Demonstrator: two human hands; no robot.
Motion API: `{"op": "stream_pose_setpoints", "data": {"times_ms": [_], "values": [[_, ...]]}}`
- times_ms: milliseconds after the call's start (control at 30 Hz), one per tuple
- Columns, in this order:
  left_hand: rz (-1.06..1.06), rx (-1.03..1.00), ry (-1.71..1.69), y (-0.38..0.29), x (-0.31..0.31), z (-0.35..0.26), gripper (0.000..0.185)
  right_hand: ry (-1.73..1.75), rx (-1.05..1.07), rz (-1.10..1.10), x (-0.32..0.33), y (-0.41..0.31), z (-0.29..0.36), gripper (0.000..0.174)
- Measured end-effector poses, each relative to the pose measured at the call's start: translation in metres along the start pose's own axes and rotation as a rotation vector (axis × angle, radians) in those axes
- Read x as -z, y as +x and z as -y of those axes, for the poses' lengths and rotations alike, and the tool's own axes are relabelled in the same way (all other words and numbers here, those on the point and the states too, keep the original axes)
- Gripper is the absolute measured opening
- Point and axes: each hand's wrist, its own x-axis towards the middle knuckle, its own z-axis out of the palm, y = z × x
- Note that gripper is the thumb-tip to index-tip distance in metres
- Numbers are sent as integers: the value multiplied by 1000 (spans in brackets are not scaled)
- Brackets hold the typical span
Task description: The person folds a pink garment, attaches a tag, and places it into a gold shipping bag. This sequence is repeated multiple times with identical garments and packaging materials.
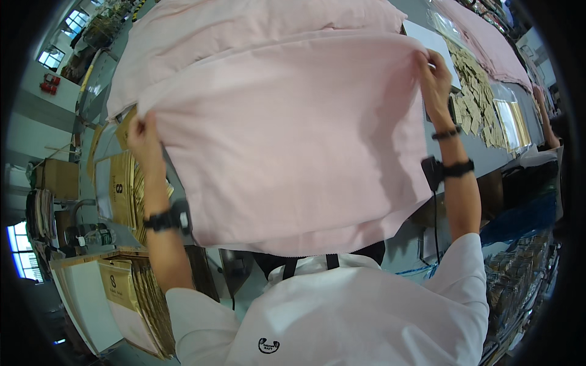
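A pale pink piece of fabric [284,142] is spread wide between my two hands. Its far left corner is pinched in my left hand [147,137]. At the far right corner, my right hand [434,84] grips the cloth between thumb and fingers. The near edge hangs down in front of my body, with a second layer showing beneath it. Just beyond lies a stack of pink fabric [256,23], partly hidden by the held piece. Shading and slight folds run along the right side of the cloth.
Gold-and-clear packaging bags [120,187] lie left of the cloth; more bags [137,302] stand in a box at lower left. Right, tan paper tags [474,91] are heaped near another pink fabric stack [490,41]. Another person's arm [545,116] shows at the right edge.
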Motion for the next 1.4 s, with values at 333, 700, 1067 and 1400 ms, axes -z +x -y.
{"op": "stream_pose_setpoints", "data": {"times_ms": [333, 700, 1067, 1400], "values": [[480, 225, 487, -154, 148, -6, 23, -409, -328, 561, 126, -150, 38, 23], [525, 123, 760, -62, 39, 39, 40, -609, -199, 646, 34, -61, -43, 32], [41, -71, 168, -8, 10, -21, 24, -133, 108, -2, -6, 8, 6, 29], [490, 379, 369, -171, 153, -27, 29, -210, -296, 753, 141, -169, 88, 25]]}}
